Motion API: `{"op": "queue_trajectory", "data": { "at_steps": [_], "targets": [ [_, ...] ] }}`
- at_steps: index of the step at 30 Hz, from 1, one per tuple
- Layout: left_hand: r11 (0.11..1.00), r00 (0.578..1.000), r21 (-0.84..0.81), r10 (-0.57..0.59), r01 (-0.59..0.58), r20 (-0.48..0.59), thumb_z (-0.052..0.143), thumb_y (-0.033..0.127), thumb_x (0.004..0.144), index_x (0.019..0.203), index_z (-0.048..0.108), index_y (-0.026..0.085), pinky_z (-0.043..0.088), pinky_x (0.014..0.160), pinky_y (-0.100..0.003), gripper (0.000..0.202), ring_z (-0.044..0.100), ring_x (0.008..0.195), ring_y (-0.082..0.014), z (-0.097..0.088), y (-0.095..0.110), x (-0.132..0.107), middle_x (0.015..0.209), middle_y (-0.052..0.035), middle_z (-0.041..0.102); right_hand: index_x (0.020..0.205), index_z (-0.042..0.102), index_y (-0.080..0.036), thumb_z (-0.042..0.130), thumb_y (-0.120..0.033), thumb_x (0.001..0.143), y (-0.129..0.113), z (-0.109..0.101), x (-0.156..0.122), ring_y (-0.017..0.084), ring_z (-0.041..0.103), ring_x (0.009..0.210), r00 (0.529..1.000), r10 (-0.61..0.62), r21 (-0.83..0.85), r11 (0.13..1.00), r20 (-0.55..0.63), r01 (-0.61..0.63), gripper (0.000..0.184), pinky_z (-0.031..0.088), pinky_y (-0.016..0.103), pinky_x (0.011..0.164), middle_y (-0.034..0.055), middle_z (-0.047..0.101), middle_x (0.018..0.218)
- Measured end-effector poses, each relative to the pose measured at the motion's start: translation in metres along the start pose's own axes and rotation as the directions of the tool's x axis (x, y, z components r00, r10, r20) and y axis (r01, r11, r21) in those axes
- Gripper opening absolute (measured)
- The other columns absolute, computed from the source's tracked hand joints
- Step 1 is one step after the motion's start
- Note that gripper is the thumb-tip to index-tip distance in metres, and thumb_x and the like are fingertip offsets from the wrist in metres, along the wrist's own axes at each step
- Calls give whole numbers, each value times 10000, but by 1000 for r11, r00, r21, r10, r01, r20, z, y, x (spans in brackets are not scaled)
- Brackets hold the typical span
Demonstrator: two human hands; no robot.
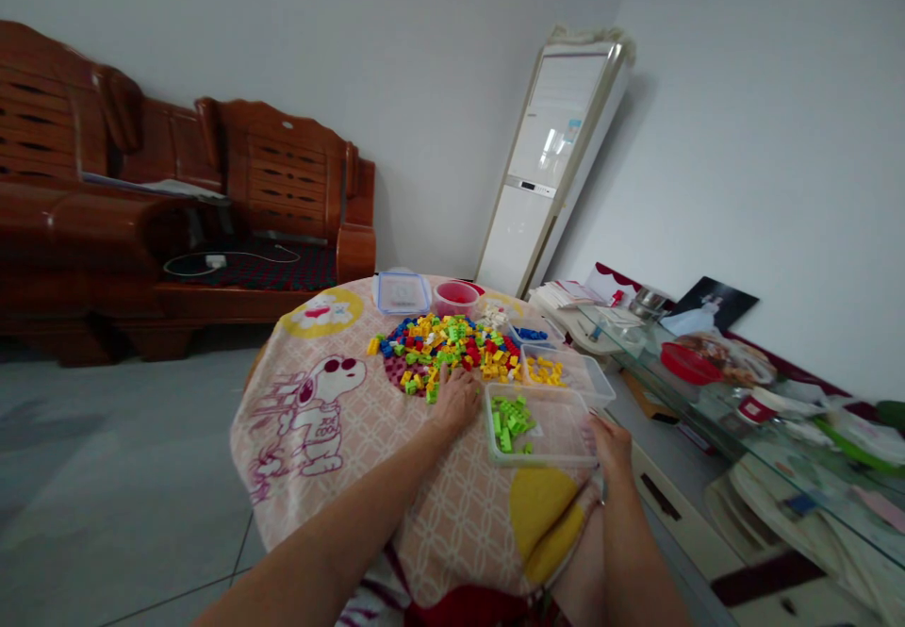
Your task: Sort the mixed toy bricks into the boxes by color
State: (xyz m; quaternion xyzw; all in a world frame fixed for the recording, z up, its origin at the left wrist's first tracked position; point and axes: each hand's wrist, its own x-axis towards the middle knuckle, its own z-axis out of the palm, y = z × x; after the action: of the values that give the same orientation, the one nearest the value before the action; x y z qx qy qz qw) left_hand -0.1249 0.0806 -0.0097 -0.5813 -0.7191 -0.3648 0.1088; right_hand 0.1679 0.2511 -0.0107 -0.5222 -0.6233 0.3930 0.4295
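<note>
A heap of small coloured bricks (449, 344) lies on a table covered with a cartoon-print cloth (332, 410). My left hand (456, 399) rests at the near edge of the heap, fingers curled down onto the bricks; what they hold is hidden. My right hand (609, 443) touches the right near corner of a clear plastic box (558, 429) that holds several green bricks (513, 417). Beyond it stand a clear box with yellow bricks (546, 371) and one with blue bricks (530, 334).
A red bowl (456, 297) and a clear lid (402, 291) sit at the table's far edge. A wooden sofa (176, 222) stands at the left, a standing air conditioner (551, 165) in the corner, a cluttered glass shelf (742, 401) at the right.
</note>
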Motion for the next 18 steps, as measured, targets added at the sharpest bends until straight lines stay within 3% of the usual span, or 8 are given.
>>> {"op": "queue_trajectory", "data": {
  "at_steps": [3,7,13,18],
  "targets": [
    [1000,1000,-20,20,-20,3,568,143,879,800,710,216,232,1172,-683,177,585,1041,-294,1,-2,-1,928,-93,704,715,742,-157,653,-574,591,2,0,1,248,675,576,1000,3,3,1000,-10,-3,444,545,328,527,66,707,590],
    [999,999,-27,29,-30,-27,553,115,891,905,714,218,239,1184,-657,192,574,1126,-292,1,-2,-4,1024,-100,713,717,728,-157,659,-567,586,3,0,2,232,664,558,1000,7,19,1000,-17,-7,436,542,321,518,74,726,623],
    [992,992,-94,72,-81,-99,558,205,944,1041,692,230,298,1179,-569,167,609,1046,-239,-5,1,-7,1035,-71,716,758,728,-146,670,-572,560,4,2,1,243,686,579,999,25,48,999,-43,-23,473,545,320,518,82,734,633],
    [974,978,-160,133,-159,-159,526,266,983,1022,699,226,378,1124,-487,181,616,1024,-220,1,10,-11,969,-66,715,769,737,-142,671,-578,569,4,1,1,248,700,598,999,22,42,999,-31,-20,485,549,316,527,90,739,641]
  ]
}}
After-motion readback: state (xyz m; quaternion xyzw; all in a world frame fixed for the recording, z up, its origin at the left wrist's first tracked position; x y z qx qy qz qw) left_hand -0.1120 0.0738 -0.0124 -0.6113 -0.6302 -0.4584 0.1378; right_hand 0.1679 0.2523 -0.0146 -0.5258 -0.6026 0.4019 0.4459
